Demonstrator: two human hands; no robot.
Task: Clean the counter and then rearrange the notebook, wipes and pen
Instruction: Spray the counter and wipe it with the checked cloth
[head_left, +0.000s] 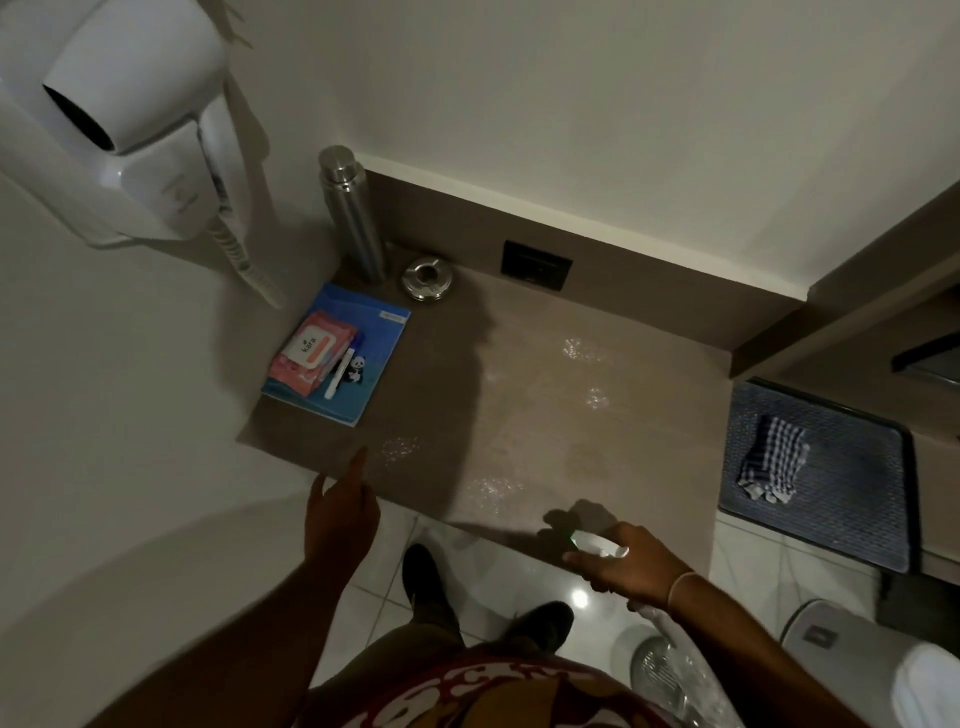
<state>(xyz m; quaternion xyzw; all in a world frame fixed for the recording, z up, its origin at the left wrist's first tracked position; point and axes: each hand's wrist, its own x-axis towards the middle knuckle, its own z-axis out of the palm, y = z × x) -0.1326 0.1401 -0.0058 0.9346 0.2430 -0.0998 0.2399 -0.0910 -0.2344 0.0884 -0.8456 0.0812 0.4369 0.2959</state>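
Observation:
A blue notebook lies at the counter's far left. On it rest a pink pack of wipes and a white pen beside the pack. The brown counter carries several wet spray patches. My left hand hovers at the counter's front edge, fingers loosely apart, index finger pointing forward, holding nothing. My right hand grips a clear spray bottle by its white nozzle at the front edge; the bottle's body hangs below the wrist.
A steel flask and a metal ashtray stand at the back left. A wall hair dryer hangs upper left. A checked cloth lies on a dark mat to the right. A black socket is in the backsplash.

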